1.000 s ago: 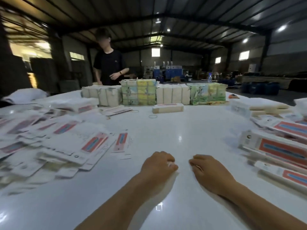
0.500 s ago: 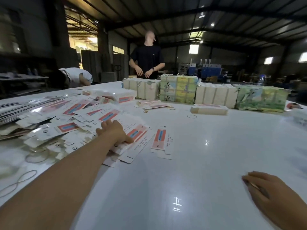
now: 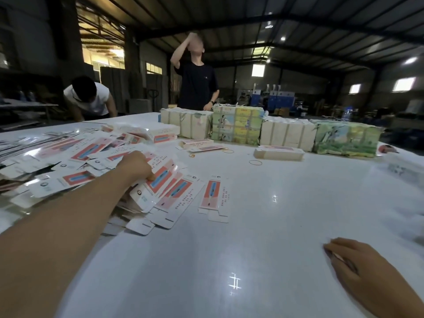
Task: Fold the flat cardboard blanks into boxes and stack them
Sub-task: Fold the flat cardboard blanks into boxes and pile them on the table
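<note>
A loose heap of flat white cardboard blanks (image 3: 75, 154) with red and blue panels covers the left of the white table (image 3: 263, 226). My left hand (image 3: 135, 166) reaches into the heap's near edge and pinches one blank (image 3: 158, 182), its thumb on the printed face, lifting that end slightly. A single blank (image 3: 213, 196) lies apart to the right. My right hand (image 3: 358, 265) rests on the bare table at lower right, fingers loosely curled and holding nothing. A folded box (image 3: 278, 153) lies further back.
Wrapped bundles (image 3: 236, 127) stand in a row along the table's far side, with rubber bands (image 3: 255, 162) in front. One person in a dark shirt (image 3: 197, 86) stands behind them; another in white (image 3: 91, 99) bends at the left. More blanks blur at the right edge (image 3: 403, 168).
My view swung left. My left hand left the table's middle, reached into the heap and now pinches a blank. My right hand stayed on the table.
</note>
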A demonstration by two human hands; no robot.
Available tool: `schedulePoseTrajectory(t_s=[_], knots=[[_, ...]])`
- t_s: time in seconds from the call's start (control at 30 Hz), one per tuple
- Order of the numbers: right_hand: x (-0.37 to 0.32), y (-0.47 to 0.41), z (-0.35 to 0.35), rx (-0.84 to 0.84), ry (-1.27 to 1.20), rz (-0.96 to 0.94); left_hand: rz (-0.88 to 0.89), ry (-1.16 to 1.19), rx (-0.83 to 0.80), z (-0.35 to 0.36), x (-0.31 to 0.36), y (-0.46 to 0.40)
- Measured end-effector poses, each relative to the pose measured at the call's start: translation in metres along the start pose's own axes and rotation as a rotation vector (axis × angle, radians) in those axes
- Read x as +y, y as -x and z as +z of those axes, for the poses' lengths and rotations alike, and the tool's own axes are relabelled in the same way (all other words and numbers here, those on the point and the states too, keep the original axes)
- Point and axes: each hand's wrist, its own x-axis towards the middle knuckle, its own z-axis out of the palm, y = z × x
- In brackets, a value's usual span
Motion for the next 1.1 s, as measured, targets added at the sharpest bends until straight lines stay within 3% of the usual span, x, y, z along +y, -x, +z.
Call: schedulePoseTrajectory(t_s=[0.1,0.33,0.4,0.5,0.53,0.6,0.67,0.77,0.87,1.0,1.1], knots=[[-0.002,0.000,0.000,0.012,0.023,-0.035,0.045,0.087,-0.116,-0.015,0.004,0.015],[0.001,-0.006,0.002,-0.034,0.023,-0.116,0.326,0.388,-0.646,0.021,0.083,0.101],[-0.001,-0.005,-0.007,0.015,-0.334,0.051,0.372,0.431,-0.759,0.051,0.109,0.134],[0.003,-0.002,-0.030,0.123,-1.233,0.447,0.465,0.370,-0.858,0.086,0.133,0.173],[0.007,-0.001,-0.036,0.110,-1.384,0.509,0.492,0.349,-0.881,0.093,0.138,0.183],[0.010,0.003,-0.043,0.061,-1.431,0.505,0.523,0.340,-0.897,0.103,0.141,0.195],[0.006,0.006,-0.041,0.047,-1.331,0.451,0.556,0.312,-0.819,0.111,0.140,0.204],[0.000,0.009,-0.036,0.060,-1.249,0.394,0.742,0.005,-0.498,0.123,0.139,0.217],[-0.006,0.013,-0.033,0.048,-1.210,0.298,0.908,-0.190,-0.281,0.132,0.143,0.239],[-0.009,0.017,-0.030,0.161,-1.058,0.170,0.952,-0.166,-0.063,0.141,0.147,0.249],[-0.006,0.018,-0.029,0.334,-0.658,0.015,0.900,-0.116,0.035,0.138,0.147,0.249]])
